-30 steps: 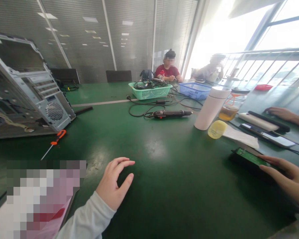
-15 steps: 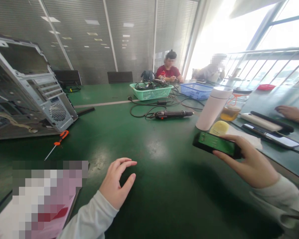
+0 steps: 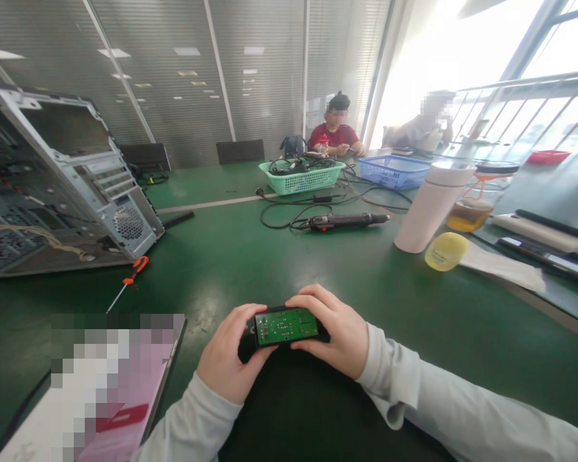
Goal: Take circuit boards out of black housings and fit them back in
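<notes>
A left hand (image 3: 224, 356) and right hand (image 3: 343, 337) clamped opposite ends of a black case (image 3: 246, 348) framing a green circuit board (image 3: 288, 326), toward the near edge of the desk (image 3: 250, 269). Gripping only the case seemed soundest.

My left hand (image 3: 231, 356) and right hand (image 3: 337, 330) grip opposite ends of a green circuit board (image 3: 286, 325) in a black housing (image 3: 247, 347). At left, an orange-handled screwdriver (image 3: 135, 269) lies near an open computer case (image 3: 128, 221). Farther off, an electric screwdriver (image 3: 349, 221) lies before a green basket (image 3: 313, 182) of cables (image 3: 293, 165); a pale bottle (image 3: 428, 212) stands to the right.
</notes>
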Demonstrator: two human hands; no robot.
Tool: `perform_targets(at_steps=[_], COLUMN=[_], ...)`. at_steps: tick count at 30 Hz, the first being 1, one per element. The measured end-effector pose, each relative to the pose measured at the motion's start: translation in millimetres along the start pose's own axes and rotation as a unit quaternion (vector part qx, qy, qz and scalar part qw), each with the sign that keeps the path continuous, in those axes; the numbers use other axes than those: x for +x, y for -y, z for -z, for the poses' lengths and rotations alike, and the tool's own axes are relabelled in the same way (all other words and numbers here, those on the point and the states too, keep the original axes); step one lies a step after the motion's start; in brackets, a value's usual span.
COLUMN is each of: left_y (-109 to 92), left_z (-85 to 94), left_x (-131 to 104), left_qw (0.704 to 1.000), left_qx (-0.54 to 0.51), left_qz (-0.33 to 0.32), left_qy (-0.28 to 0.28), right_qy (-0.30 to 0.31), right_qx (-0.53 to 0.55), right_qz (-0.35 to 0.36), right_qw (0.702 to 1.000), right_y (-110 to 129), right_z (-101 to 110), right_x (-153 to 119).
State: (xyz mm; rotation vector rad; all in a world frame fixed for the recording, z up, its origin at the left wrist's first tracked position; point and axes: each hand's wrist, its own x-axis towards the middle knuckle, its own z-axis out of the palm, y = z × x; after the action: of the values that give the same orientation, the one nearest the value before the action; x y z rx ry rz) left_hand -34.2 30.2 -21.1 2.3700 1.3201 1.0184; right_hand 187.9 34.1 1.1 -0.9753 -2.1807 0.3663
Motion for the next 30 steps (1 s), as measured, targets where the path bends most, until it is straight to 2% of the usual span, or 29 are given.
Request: perform_targets(at_steps=[3, 5, 9, 15, 17, 21, 24, 27, 30], left_y=[-3.3, -6.9, -14.6, -23.9, -26.3, -31.1, -35.2, -38.0, -35.8], left_z=[0.8, -1.6, -5.0, 1.6, 3.6, 5.8, 6.6, 7.6, 8.6], left_x=[-0.5, -1.4, -2.7, -1.8, -1.4, -0.1, 1.8, 4.8, 7.6], left_qw=[1.0, 0.998, 0.986, 0.986, 0.978, 0.952, 0.936, 0.927, 0.924], left_qx=[0.004, -0.032, -0.098, -0.099, -0.129, -0.217, -0.254, -0.285, -0.295], left_qz=[-0.003, 0.038, 0.127, 0.131, 0.16, 0.216, 0.238, 0.236, 0.237], left_qy=[-0.015, -0.03, -0.05, -0.035, -0.028, 0.016, 0.053, 0.06, 0.057], right_qy=[-0.017, -0.036, -0.056, -0.05, -0.033, 0.043, 0.099, 0.125, 0.13], right_qx=[0.057, 0.081, 0.115, 0.237, 0.316, 0.47, 0.506, 0.513, 0.509], right_qz=[0.035, 0.04, -0.023, -0.101, -0.157, -0.315, -0.408, -0.436, -0.42], right_qw=[0.998, 0.995, 0.992, 0.965, 0.935, 0.823, 0.754, 0.729, 0.74], right_y=[-7.4, -10.4, -12.4, -10.8, -9.9, -8.9, -7.6, -6.2, -6.7], right_z=[4.3, 5.4, 1.1, -3.2, -2.2, 1.9, 5.8, 7.9, 6.8], right_x=[-3.6, -5.0, -8.6, -8.4, -5.2, 3.0, 7.3, 8.4, 6.8])
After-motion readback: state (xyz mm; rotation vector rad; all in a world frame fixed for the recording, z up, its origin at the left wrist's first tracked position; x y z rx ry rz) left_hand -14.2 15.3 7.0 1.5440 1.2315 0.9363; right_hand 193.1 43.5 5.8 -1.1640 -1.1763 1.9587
